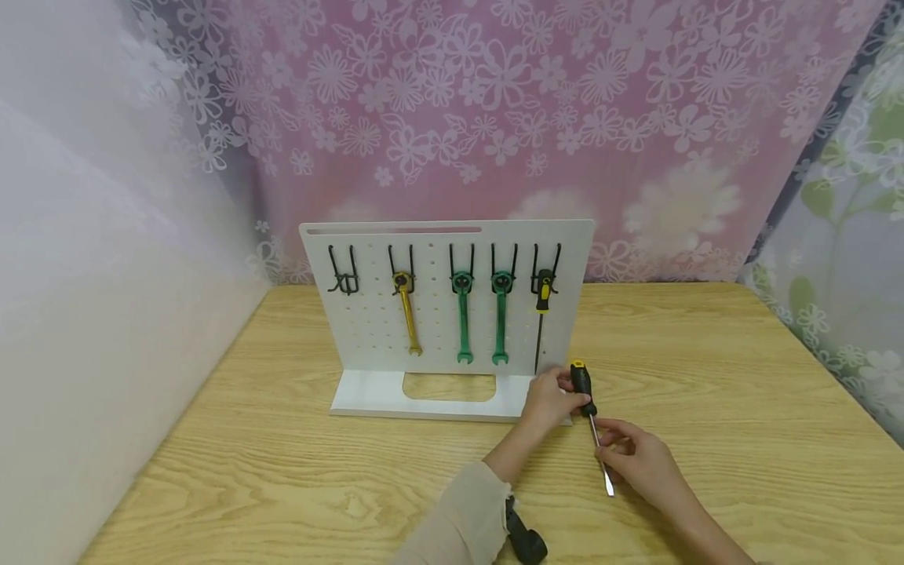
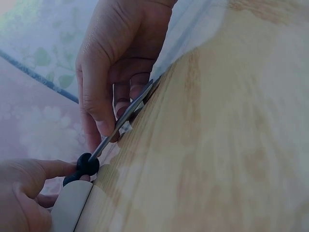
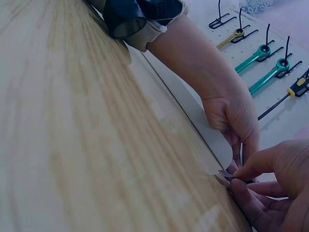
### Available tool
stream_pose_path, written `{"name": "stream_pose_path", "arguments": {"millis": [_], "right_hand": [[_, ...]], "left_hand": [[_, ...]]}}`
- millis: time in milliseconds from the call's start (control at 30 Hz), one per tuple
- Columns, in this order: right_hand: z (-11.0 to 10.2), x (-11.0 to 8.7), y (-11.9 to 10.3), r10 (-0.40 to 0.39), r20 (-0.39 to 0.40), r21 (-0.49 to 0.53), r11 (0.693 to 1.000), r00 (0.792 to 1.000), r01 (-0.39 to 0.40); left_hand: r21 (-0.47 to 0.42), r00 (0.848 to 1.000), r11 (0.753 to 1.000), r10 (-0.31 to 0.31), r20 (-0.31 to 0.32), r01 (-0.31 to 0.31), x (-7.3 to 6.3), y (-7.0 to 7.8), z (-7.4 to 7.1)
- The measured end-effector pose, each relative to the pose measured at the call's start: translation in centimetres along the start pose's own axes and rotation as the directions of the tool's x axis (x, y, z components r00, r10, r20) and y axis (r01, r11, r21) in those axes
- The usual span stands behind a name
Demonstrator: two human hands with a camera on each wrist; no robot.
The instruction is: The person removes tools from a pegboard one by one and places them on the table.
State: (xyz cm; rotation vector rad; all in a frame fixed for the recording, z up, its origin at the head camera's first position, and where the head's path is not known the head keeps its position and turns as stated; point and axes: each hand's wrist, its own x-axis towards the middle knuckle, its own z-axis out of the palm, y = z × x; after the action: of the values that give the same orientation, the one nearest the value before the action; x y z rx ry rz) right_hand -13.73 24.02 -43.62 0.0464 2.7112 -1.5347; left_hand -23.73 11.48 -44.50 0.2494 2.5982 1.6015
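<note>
A flathead screwdriver (image 1: 582, 383), with a black handle, yellow end cap and steel shaft, lies slanted just right of the white pegboard's base. My left hand (image 1: 548, 402) pinches its handle between thumb and fingers. Lower down, my right hand (image 1: 644, 461) pinches the shaft, with the flat tip sticking out below the fingers. The left wrist view shows the shaft (image 2: 126, 116) running close over the tabletop between both hands. In the right wrist view, the right fingers hide most of the tool, leaving the tip (image 3: 225, 175) visible.
The white pegboard (image 1: 438, 314) stands on the wooden table (image 1: 282, 471). From its hooks (image 1: 344, 275) hang a yellow wrench (image 1: 410, 318), two green wrenches (image 1: 463, 322) and a black-and-yellow screwdriver (image 1: 543, 294). A floral curtain (image 1: 459, 118) is behind.
</note>
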Motion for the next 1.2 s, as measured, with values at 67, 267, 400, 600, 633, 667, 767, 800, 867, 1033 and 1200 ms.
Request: {"name": "stream_pose_path", "arguments": {"millis": [67, 267, 400, 600, 633, 667, 767, 800, 867, 1033, 1200], "right_hand": [[-0.01, 0.02, -0.03, 0.005, -0.001, -0.003, 1.000, 1.000, -0.005], [-0.04, -0.04, -0.18, -0.003, -0.004, -0.004, 1.000, 1.000, 0.003], [-0.01, -0.01, -0.11, -0.004, -0.010, 0.000, 1.000, 1.000, 0.004], [0.01, 0.09, 0.14, 0.011, -0.024, 0.012, 1.000, 1.000, -0.011], [0.01, 0.12, 0.18, 0.014, -0.027, 0.014, 1.000, 1.000, -0.014], [0.00, 0.16, 0.22, 0.017, -0.029, 0.017, 1.000, 0.999, -0.016], [-0.02, 0.23, 0.27, 0.026, -0.031, 0.025, 0.999, 0.999, -0.026], [-0.03, 0.25, 0.26, 0.029, -0.032, 0.028, 0.999, 0.999, -0.028], [-0.06, 0.26, 0.23, 0.034, -0.030, 0.037, 0.999, 0.999, -0.033], [-0.14, 0.22, 0.16, 0.044, -0.018, 0.063, 0.997, 0.999, -0.042], [-0.16, 0.18, 0.17, 0.045, -0.018, 0.073, 0.996, 0.999, -0.044]], "left_hand": [[-0.012, 1.000, 1.000, 0.003, 0.001, -0.003, 0.01, -0.05, -0.01], [-0.034, 1.000, 0.999, 0.014, -0.005, -0.014, -0.15, -0.10, -0.09], [-0.040, 1.000, 0.999, 0.013, -0.010, -0.014, -0.28, -0.05, -0.16], [-0.038, 1.000, 0.999, 0.026, -0.013, -0.026, -0.25, -0.04, -0.15], [-0.042, 1.000, 0.999, 0.026, -0.010, -0.027, -0.24, -0.06, -0.14], [-0.046, 1.000, 0.999, 0.027, -0.010, -0.027, -0.21, -0.07, -0.10], [-0.060, 1.000, 0.998, 0.025, -0.004, -0.025, -0.13, -0.14, -0.01], [-0.063, 1.000, 0.998, 0.025, -0.003, -0.025, -0.11, -0.15, 0.01], [-0.064, 1.000, 0.998, 0.025, -0.004, -0.025, -0.06, -0.17, 0.04], [-0.053, 1.000, 0.998, 0.028, -0.014, -0.029, -0.07, -0.18, 0.03], [-0.066, 0.999, 0.997, 0.029, -0.017, -0.030, -0.17, -0.14, 0.00]]}}
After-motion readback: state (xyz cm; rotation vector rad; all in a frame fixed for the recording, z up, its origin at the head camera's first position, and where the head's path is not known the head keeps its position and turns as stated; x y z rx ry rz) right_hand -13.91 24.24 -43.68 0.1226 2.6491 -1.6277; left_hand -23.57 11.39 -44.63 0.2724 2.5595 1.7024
